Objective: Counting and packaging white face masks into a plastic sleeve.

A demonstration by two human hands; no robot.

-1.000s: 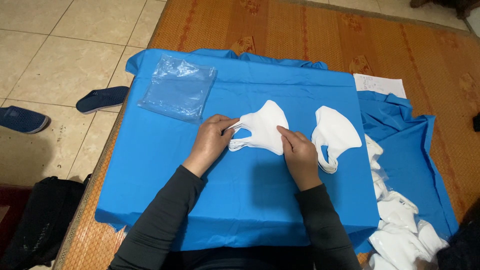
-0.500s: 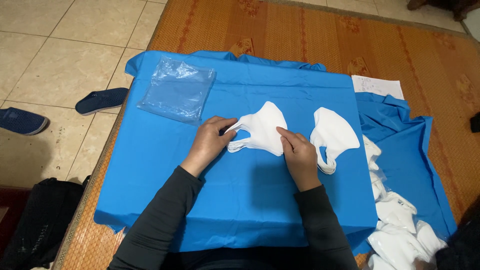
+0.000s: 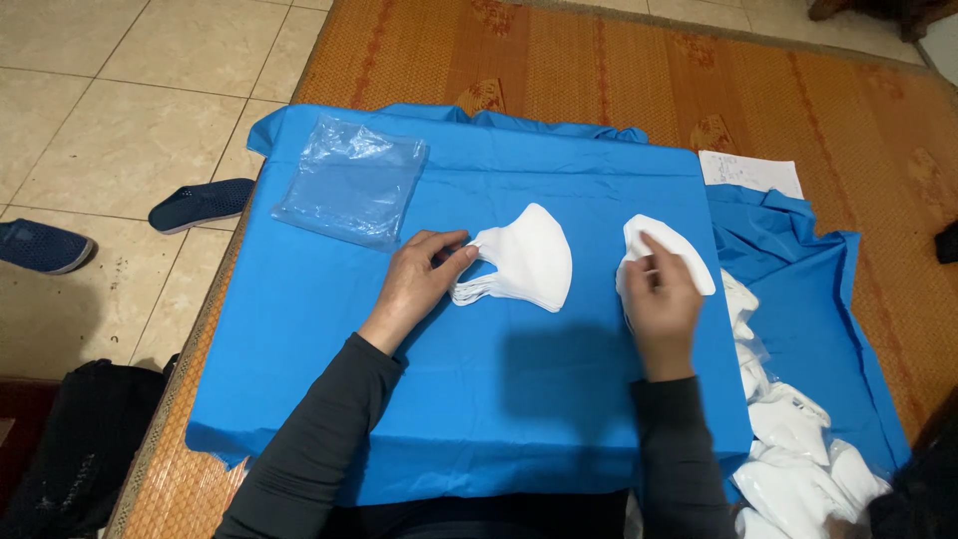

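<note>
A small stack of white folded face masks point(image 3: 529, 262) lies in the middle of a blue cloth-covered board point(image 3: 479, 389). My left hand point(image 3: 417, 279) pinches the stack's ear loops at its left edge. To the right, my right hand point(image 3: 659, 294) rests on a single white mask point(image 3: 667, 248), fingers gripping it against the cloth. Both forearms wear dark grey sleeves.
A pile of clear plastic bags point(image 3: 349, 180) lies on the cloth's far left corner. Several loose white masks point(image 3: 788, 449) are heaped at the right on more blue cloth. A white paper point(image 3: 748, 172) lies on the woven mat. Two dark shoes point(image 3: 200, 204) sit on the tiled floor; a black bag point(image 3: 70, 449) lower left.
My right hand left the stack of masks and moved right onto the single mask. My left hand stayed on the stack's ear loops.
</note>
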